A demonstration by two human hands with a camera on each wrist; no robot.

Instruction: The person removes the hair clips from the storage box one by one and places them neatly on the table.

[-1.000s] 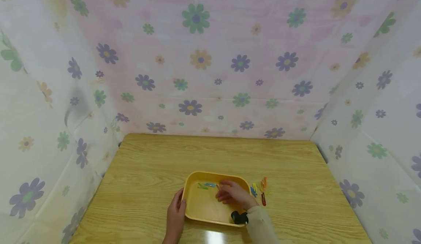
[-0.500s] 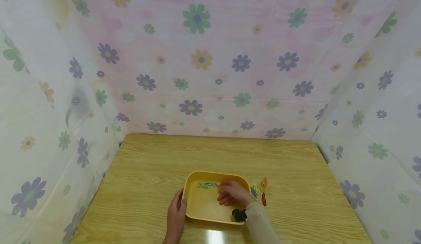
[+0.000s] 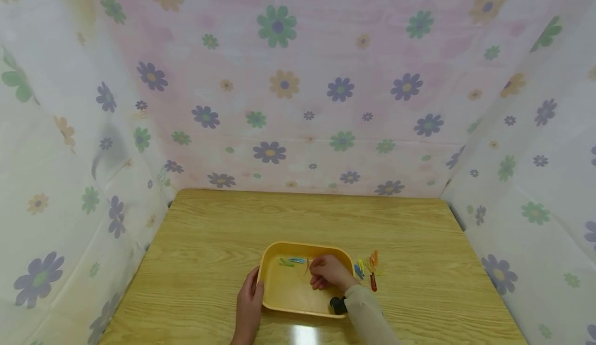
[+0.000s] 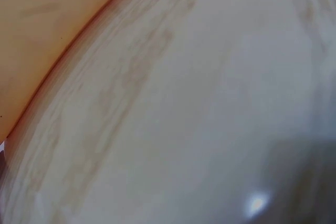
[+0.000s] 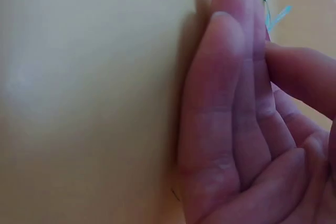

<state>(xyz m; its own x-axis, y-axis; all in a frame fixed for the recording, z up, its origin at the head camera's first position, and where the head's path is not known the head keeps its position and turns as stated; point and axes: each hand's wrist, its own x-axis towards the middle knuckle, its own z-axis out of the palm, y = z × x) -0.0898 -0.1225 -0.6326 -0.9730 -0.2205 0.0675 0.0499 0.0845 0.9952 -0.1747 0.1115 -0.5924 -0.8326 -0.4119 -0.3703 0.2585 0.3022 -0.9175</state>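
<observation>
My left hand (image 3: 249,301) grips the left wall of a yellow tray (image 3: 274,308), thumb at the rim. In the left wrist view only the outer side of the tray (image 4: 47,24) and the tabletop show. Inside the tray, my right hand (image 3: 329,273) pinches a thin reddish hair clip (image 3: 307,267) between thumb and forefinger. The right wrist view shows that hand (image 5: 226,119) from the palm side, fingers mostly hiding the clip. Left of it on the tray floor lie a light blue hair clip (image 3: 297,260) and a green one (image 3: 286,263).
Right of the tray, several hair clips lie on the wooden table (image 3: 223,221): a blue one (image 3: 359,271), a yellow one (image 3: 360,265), an orange one (image 3: 374,258) and a red one (image 3: 373,282). A black wrist camera (image 3: 338,305) overlaps the tray's near right corner. Flowered cloth (image 3: 307,128) encloses the table.
My right hand's thumb and forefinger have closed on the reddish clip, which has turned from slanted to nearly upright in the head view. My left hand and the tray have stayed put.
</observation>
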